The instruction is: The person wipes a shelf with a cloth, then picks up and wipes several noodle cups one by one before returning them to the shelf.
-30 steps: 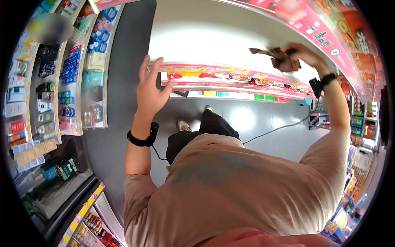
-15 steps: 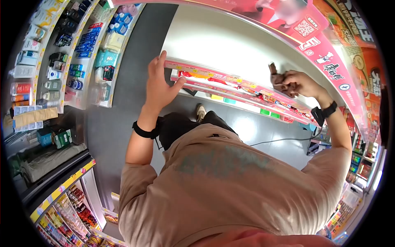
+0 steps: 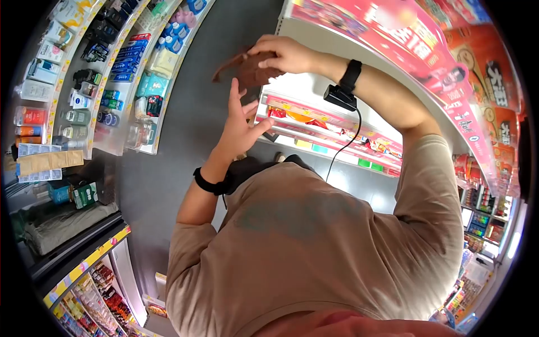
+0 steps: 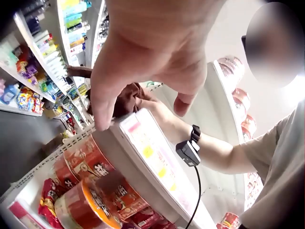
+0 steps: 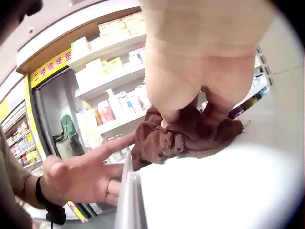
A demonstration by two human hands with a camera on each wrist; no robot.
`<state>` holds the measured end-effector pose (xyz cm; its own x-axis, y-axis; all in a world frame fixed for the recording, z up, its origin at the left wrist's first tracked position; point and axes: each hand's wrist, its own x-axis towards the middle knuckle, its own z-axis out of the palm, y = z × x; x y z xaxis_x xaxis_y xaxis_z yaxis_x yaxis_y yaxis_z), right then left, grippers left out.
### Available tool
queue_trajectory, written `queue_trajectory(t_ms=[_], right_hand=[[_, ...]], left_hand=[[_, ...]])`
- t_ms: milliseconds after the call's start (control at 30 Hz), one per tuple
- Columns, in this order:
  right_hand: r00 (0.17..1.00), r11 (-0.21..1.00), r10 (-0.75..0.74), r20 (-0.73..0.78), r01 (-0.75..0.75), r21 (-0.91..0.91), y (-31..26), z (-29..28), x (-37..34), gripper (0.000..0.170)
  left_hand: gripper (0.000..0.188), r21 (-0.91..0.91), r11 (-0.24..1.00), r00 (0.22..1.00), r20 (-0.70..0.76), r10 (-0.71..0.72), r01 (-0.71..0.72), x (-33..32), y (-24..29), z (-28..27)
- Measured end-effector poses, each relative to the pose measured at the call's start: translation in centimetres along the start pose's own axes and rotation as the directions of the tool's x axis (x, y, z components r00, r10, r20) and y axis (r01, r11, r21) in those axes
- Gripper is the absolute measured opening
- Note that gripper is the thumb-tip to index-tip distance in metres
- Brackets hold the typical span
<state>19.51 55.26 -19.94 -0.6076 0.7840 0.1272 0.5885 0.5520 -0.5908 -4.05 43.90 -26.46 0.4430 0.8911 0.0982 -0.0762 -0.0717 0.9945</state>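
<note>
The right hand (image 3: 285, 54) grips a crumpled brown cloth (image 3: 254, 70) at the left end of the white shelf, beside the left hand. In the right wrist view the cloth (image 5: 164, 138) is bunched under the right hand's fingers (image 5: 217, 112), against the shelf's edge. The left hand (image 3: 240, 126) has its fingers spread, close below the cloth; in the right wrist view, the left hand (image 5: 86, 176) reaches toward the cloth, and whether it touches is unclear. The left wrist view shows the left hand (image 4: 152, 62) above the shelf's price strip (image 4: 150, 152), holding nothing visible.
Below the shelf's price strip stand noodle tubs (image 4: 78, 205) and red packets. A pink printed banner (image 3: 415, 56) runs along the shelf's upper side. Shelves of bottles and boxes (image 3: 132, 56) stand across the grey floor (image 3: 185, 123) at left. A black cable (image 3: 342, 149) hangs from the right wrist camera.
The right hand has swept left along the shelf with the cloth, from the far right to its left end. The left hand has come off the shelf edge and moved slightly right, fingers spread.
</note>
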Motion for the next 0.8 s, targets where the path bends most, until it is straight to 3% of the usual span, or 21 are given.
queue_trajectory(t_ms=[100,200,300,367,433,500,533,567,600,633,667,733,800], right_hand=[[0.944,0.915,0.317,-0.091,-0.279,0.292,0.8,-3.3,-0.8,0.037],[0.796,0.804,0.572,-0.199,-0.496,0.327,2.1,-8.4,-5.0,0.041],[0.650,0.702,0.697,-0.302,-0.704,0.108,6.8,-11.1,-9.1,0.044],[0.646,0.623,0.702,-0.301,-0.761,-0.181,10.3,-10.2,-10.5,0.047],[0.704,0.597,0.658,-0.267,-0.703,-0.387,10.8,-8.1,-10.5,0.049],[0.823,0.714,0.544,-0.165,-0.557,-0.425,8.2,-6.1,-8.4,0.051],[0.884,0.800,0.459,-0.094,-0.457,-0.388,6.7,-4.7,-7.2,0.053],[0.860,0.807,0.507,-0.055,-0.496,-0.319,1.2,-3.4,-4.3,0.055],[0.802,0.799,0.597,0.032,-0.590,-0.118,-1.7,-2.2,-2.9,0.057],[0.886,0.867,0.461,0.037,-0.442,-0.231,-2.3,-0.8,-1.8,0.057],[0.930,0.919,0.363,0.063,-0.346,-0.187,-2.0,0.6,-0.5,0.052],[0.948,0.968,0.242,0.209,-0.222,-0.113,-3.5,1.8,2.6,0.051],[0.949,0.977,0.207,0.236,-0.213,-0.002,-5.3,1.1,4.3,0.049]], left_hand=[[0.115,0.057,0.990,0.991,0.019,-0.132,0.130,0.5,0.1,-4.9],[0.107,0.047,0.956,0.957,-0.046,-0.287,0.289,0.7,-1.6,-10.7],[0.091,0.032,0.910,0.906,-0.112,-0.408,0.414,0.9,-3.6,-15.1],[0.083,0.063,0.894,0.895,-0.076,-0.440,0.444,1.1,-4.5,-16.5],[0.077,0.101,0.886,0.891,-0.029,-0.453,0.453,1.2,-5.1,-17.2],[0.073,0.133,0.883,0.889,0.018,-0.457,0.451,1.0,-5.7,-17.3],[0.072,0.167,0.872,0.882,0.028,-0.470,0.459,1.2,-6.1,-17.4],[0.071,0.207,0.859,0.872,0.044,-0.487,0.469,1.2,-6.3,-17.5],[0.070,0.245,0.849,0.867,0.060,-0.494,0.467,1.5,-6.5,-17.5],[0.070,0.265,0.834,0.855,0.060,-0.515,0.484,2.1,-6.8,-17.4],[0.069,0.287,0.818,0.843,0.060,-0.534,0.498,2.5,-7.0,-17.2],[0.067,0.324,0.798,0.833,0.050,-0.551,0.508,3.0,-6.7,-17.0],[0.066,0.347,0.793,0.840,0.023,-0.542,0.501,3.5,-5.9,-17.1]])
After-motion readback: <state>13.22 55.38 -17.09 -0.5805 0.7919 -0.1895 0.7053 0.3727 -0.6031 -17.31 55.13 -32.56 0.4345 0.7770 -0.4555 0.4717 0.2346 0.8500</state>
